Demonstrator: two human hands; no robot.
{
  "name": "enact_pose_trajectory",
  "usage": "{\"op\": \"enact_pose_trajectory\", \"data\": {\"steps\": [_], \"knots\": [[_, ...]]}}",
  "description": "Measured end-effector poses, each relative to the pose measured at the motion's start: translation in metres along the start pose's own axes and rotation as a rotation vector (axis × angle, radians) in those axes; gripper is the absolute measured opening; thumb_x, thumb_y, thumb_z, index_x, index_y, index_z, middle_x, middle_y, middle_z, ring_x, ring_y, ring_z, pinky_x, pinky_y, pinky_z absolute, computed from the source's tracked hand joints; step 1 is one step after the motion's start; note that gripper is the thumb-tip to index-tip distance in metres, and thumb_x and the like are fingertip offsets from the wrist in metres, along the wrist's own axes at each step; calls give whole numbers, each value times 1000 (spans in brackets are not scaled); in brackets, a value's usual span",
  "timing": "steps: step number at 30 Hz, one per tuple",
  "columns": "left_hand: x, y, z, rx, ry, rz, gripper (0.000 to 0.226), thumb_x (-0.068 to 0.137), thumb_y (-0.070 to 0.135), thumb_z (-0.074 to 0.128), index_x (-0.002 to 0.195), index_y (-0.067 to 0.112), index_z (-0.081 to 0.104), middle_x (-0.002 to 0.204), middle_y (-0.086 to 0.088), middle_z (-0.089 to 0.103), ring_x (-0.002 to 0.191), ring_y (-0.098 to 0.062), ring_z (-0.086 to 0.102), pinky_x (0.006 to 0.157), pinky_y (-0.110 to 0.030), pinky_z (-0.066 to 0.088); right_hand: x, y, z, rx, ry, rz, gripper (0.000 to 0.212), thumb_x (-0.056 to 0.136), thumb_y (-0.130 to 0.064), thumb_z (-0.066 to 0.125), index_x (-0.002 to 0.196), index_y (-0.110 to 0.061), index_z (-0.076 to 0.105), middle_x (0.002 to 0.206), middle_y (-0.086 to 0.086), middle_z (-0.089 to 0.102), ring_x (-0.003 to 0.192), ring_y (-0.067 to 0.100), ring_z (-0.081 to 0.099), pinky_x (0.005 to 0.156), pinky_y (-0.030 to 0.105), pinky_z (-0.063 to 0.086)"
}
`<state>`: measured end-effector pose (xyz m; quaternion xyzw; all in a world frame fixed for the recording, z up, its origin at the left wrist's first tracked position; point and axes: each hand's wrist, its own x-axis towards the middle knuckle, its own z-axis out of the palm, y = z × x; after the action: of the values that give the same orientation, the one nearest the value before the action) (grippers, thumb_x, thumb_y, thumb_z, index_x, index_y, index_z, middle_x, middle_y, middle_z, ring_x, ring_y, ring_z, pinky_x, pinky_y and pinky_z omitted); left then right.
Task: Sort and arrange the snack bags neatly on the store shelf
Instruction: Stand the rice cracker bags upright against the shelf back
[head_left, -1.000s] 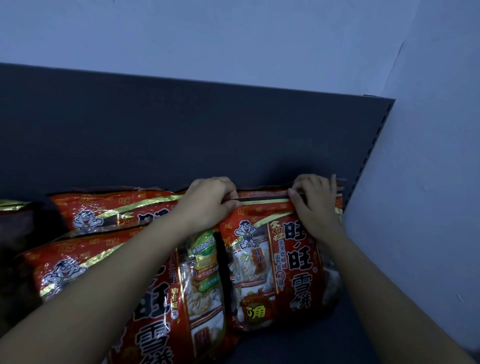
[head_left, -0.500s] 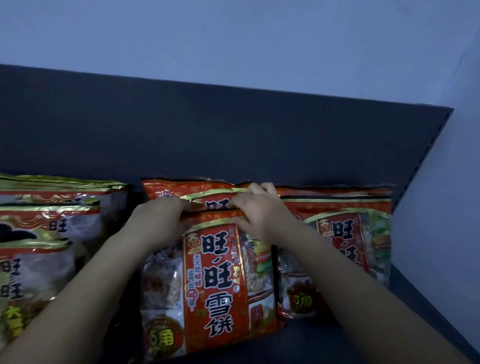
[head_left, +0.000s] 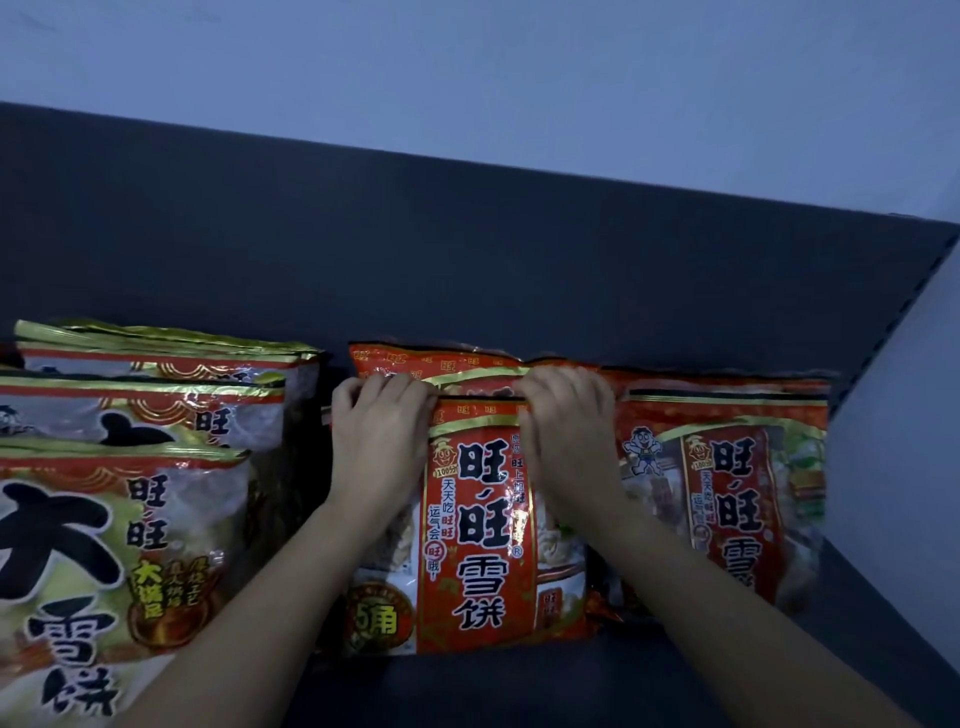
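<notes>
A red snack bag with white and black lettering stands at the front of the middle stack on the dark shelf. My left hand grips its top left corner, fingers curled over the edge. My right hand grips its top right corner the same way. Another red bag stands behind it, only its top showing. To the right stand more red bags of the same kind. On the left is a row of larger gold-and-white bags.
The dark back panel of the shelf rises behind the bags. A pale wall closes the shelf on the right. A narrow dark gap separates the gold bags from the middle red stack.
My hands left the rightmost red bag and moved left to the middle front bag. The view shifted left, bringing the gold bags into sight.
</notes>
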<state>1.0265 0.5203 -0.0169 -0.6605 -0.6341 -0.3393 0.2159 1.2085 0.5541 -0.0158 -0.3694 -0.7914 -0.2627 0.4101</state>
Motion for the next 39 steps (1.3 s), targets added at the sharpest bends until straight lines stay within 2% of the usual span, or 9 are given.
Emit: {"op": "enact_pose_trajectory", "data": {"steps": [2,5,10,14,19,27,33,36,39], "knots": [[2,-1,0,3,12,0,31,91,26,40,82,14,67,80,-1,68,74,-25,60,80,-36,29,-25,-27,-7,116,-6,-283,27,79,-9,57,105,-13,52,111,4,52,108,21,48,101,39,32],[3,-2,0,-32,30,4,29,91,24,43,82,14,68,79,0,68,74,-25,61,80,-36,29,-80,-64,-3,60,-193,-745,29,88,-28,47,114,-17,53,123,6,56,120,25,47,108,45,30],[1,-4,-5,-120,64,13,30,92,25,42,86,14,69,82,1,68,75,-24,61,80,-33,28,-109,-60,34,-284,-433,-925,44,97,-31,25,136,-20,41,144,3,43,137,28,31,116,50,13],[3,-8,-9,-115,82,56,24,92,24,46,88,15,68,81,3,66,74,-23,59,78,-33,28,-104,-60,53,-301,-395,-894,40,95,-22,28,127,-23,52,135,0,53,133,25,35,117,48,9],[5,-9,-13,-88,31,25,28,91,30,44,89,18,68,86,3,67,81,-24,60,79,-34,25,-101,-64,39,-163,-338,-855,38,95,-23,36,130,-18,49,138,3,51,134,25,37,116,45,20],[-1,-2,-20,-66,36,37,20,88,27,51,93,14,66,92,-1,67,95,-26,58,95,-37,23,-102,-49,40,-242,-303,-913,35,95,-23,44,130,-19,48,140,3,49,135,24,36,116,46,18],[-4,-2,-25,-73,14,85,21,87,21,53,104,14,65,97,-2,64,101,-26,56,105,-44,23,-79,-44,7,-36,-134,-851,22,95,-19,52,114,-15,62,133,7,56,130,24,45,113,43,28],[-1,-3,-26,-45,-2,63,21,88,18,56,107,14,65,99,-3,65,104,-27,55,107,-47,23,-45,-23,-8,-28,-2,-661,17,91,-16,57,108,-15,56,127,8,52,124,24,46,114,43,23],[8,-3,-32,-21,-101,15,21,92,23,54,108,16,67,106,-3,65,111,-28,50,109,-47,16,-1,-1,-24,1,-31,-272,24,90,-21,56,112,-14,53,120,8,57,117,22,48,111,39,24]]}}
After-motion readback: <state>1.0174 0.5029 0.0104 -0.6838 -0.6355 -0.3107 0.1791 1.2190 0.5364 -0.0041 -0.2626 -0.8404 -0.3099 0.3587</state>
